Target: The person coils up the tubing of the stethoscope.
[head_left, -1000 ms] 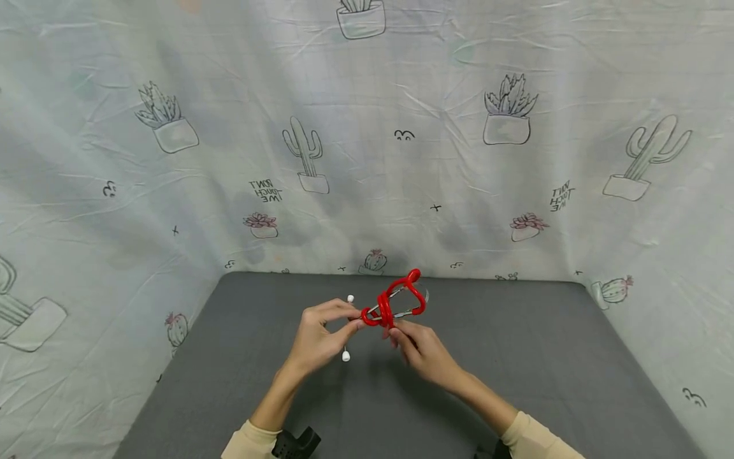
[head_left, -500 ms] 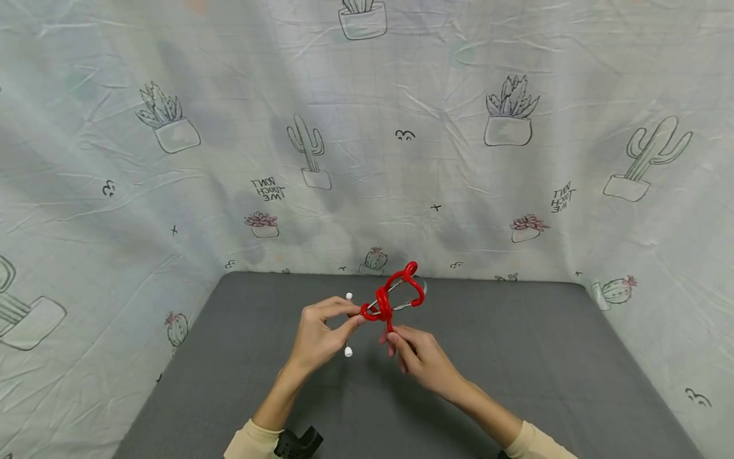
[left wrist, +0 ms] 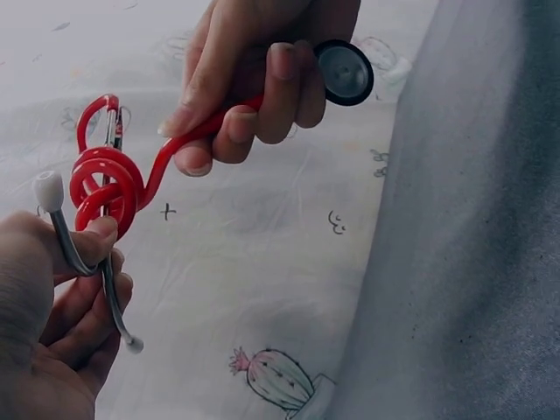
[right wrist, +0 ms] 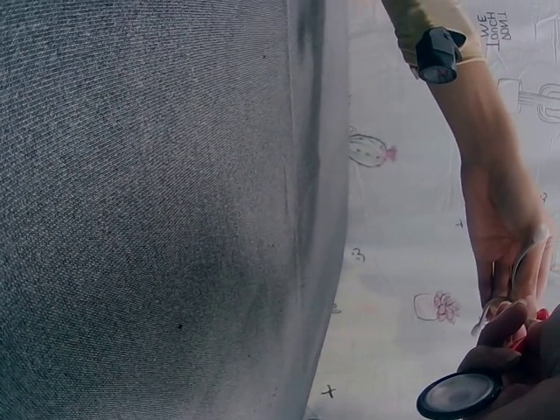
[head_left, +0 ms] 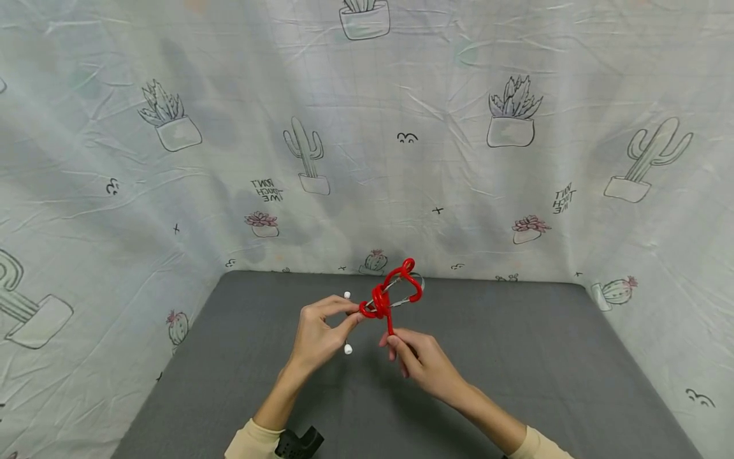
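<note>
A stethoscope with red tubing [head_left: 380,301] is held up above the grey table, its tube wound in loops round its own metal ear tubes. My left hand [head_left: 322,328] pinches it between thumb and fingers by the ear tubes, with a white ear tip [head_left: 348,349] sticking out on each side. To the right, my right hand [head_left: 425,358] grips the tube's free end, a straight stretch running from the coil to the fingers. In the left wrist view, the round, dark-rimmed chest piece [left wrist: 345,72] pokes out past the curled fingers [left wrist: 280,96] of that hand.
The grey table [head_left: 516,357] spreads beneath both hands. A pale curtain [head_left: 401,166] printed with potted cacti hangs behind it and along both sides. A black wrist camera [head_left: 299,441] sits on the left forearm.
The coil and far loop of the stethoscope have shifted slightly up and left. My right hand has drawn a little lower, and more straight tube shows between it and the coil.
</note>
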`<state>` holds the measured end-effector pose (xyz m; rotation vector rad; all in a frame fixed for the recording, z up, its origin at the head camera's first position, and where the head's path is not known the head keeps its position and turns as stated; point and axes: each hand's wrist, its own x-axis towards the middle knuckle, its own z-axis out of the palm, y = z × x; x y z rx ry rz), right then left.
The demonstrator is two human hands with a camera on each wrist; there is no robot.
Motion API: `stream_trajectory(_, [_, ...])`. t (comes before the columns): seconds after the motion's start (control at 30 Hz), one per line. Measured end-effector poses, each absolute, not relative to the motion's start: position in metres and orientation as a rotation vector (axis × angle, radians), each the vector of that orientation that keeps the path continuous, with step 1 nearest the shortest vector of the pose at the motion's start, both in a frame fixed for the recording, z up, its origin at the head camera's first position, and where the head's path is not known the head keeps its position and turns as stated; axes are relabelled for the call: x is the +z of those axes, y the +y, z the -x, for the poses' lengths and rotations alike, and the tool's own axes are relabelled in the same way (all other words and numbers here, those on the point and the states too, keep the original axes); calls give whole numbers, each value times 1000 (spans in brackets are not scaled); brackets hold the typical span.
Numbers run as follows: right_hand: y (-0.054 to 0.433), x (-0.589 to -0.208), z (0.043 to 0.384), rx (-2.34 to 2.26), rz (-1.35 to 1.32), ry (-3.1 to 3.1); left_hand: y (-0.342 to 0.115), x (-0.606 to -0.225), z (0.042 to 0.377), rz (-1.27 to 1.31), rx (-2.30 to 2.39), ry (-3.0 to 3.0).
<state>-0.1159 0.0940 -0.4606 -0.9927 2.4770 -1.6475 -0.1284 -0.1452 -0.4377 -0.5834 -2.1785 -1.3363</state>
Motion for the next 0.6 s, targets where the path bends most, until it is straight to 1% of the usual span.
stream_trajectory(0.3, [88,-462,110,-1597,1184,2559,-146,-437,131,498,-1322,-2199])
stream_trajectory(0.6, [85,-459,100,-1574,1234,2602,-149,-440,135,441,-1343,-2210])
